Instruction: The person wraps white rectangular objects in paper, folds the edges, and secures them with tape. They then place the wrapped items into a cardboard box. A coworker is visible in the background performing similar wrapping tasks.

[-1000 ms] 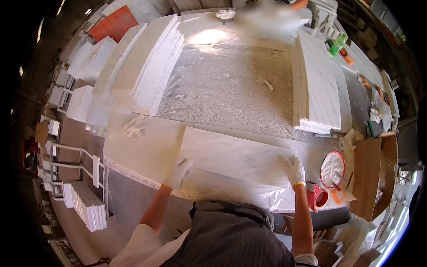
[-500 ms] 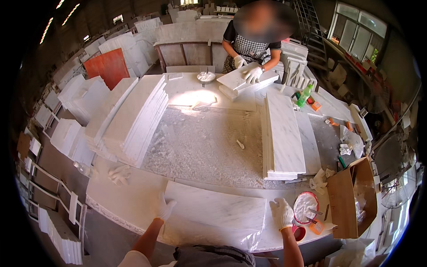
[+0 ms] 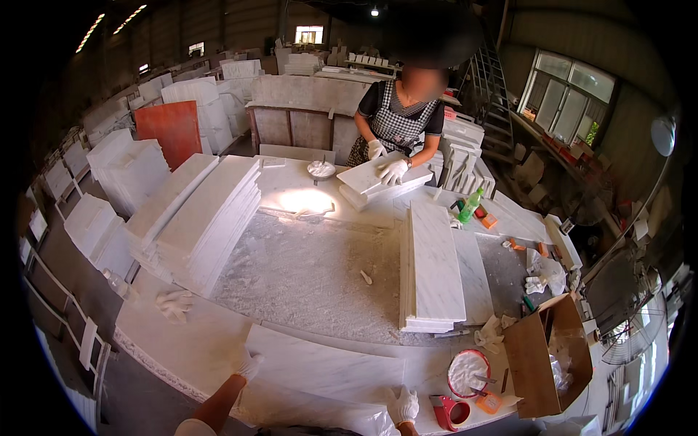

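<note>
White veined slab point(image 3: 327, 363), lower centre of frame

Slab lying flat along the table's near edge, clear film point(image 3: 316, 413) on its near side. Left hand point(image 3: 248, 365), gloved, at slab's left end, lower left of centre; finger grip cannot be told. Right hand point(image 3: 402, 405), gloved, bottom edge, fingers open, near the film's right end. Red tape dispenser point(image 3: 440, 412) just right of it

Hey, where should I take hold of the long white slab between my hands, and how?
Probably grip the slab by its two short ends, left hand from the left and right hand from the right: it lies flat, its length running across you, and crinkled clear plastic lies along its near side.
</note>
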`<act>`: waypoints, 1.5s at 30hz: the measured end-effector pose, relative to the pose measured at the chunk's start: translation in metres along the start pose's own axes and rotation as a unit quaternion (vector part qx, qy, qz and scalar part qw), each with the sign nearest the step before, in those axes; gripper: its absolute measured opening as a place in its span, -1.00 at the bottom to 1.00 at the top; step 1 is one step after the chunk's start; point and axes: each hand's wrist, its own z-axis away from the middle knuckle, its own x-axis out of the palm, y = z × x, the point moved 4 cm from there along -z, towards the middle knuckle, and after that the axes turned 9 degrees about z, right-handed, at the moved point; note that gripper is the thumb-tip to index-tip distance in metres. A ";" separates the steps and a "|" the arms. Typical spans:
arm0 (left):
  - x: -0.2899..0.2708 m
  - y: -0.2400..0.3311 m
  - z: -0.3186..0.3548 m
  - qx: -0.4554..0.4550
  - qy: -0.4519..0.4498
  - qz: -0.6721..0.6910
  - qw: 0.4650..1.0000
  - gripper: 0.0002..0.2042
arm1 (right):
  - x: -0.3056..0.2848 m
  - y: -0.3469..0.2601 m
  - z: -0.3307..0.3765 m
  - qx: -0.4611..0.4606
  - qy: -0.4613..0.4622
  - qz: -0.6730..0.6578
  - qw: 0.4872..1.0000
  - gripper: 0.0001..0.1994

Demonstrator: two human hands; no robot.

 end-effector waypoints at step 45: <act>-0.051 -0.002 0.120 -0.220 -0.225 0.468 0.826 -0.81 | -0.002 0.008 0.092 0.199 -0.417 -0.571 0.679 -0.52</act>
